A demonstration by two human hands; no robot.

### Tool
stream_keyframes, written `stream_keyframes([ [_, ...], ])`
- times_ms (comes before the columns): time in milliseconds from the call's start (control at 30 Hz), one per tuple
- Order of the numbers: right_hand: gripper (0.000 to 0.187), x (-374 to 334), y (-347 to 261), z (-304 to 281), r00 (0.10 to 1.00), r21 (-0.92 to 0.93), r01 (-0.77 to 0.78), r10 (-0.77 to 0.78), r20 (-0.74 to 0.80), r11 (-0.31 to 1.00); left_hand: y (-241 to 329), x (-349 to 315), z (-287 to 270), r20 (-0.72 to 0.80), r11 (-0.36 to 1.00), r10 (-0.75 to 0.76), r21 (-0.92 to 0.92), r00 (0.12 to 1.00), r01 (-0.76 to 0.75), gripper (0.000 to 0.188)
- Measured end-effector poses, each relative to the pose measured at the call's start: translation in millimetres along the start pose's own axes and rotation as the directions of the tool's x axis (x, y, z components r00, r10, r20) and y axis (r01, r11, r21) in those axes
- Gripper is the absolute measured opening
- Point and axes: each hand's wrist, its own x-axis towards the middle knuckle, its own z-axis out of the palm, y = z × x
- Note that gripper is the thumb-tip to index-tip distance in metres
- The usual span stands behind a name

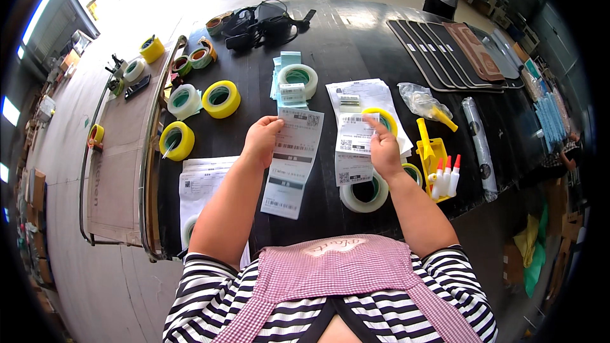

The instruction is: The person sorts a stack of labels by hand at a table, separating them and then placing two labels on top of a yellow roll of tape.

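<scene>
Labels, printed on paper strips, lie on our black table. Our left hand pinches the long strip by its edge. Our right hand points 1 finger at a smaller label, holding nothing. We think sorting has just begun, with more sheets waiting beside tape rolls.

Bright daylight glare, fisheye-bent edges
</scene>
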Motion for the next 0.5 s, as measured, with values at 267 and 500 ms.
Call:
stream_keyframes([
  [267,0.031,23,-12,42,0.953,-0.181,0.303,-0.292,0.083,0.936,12,-11,-3,0.01,0.995,-0.031,-0.095,0.999,0.031,0.021],
  [500,0.025,-5,-8,94,0.855,0.06,-0.151,0.1,0.51,0.987,19,-17,2,0.006,0.969,0.026,-0.245,1.0,-0.024,0.034],
])
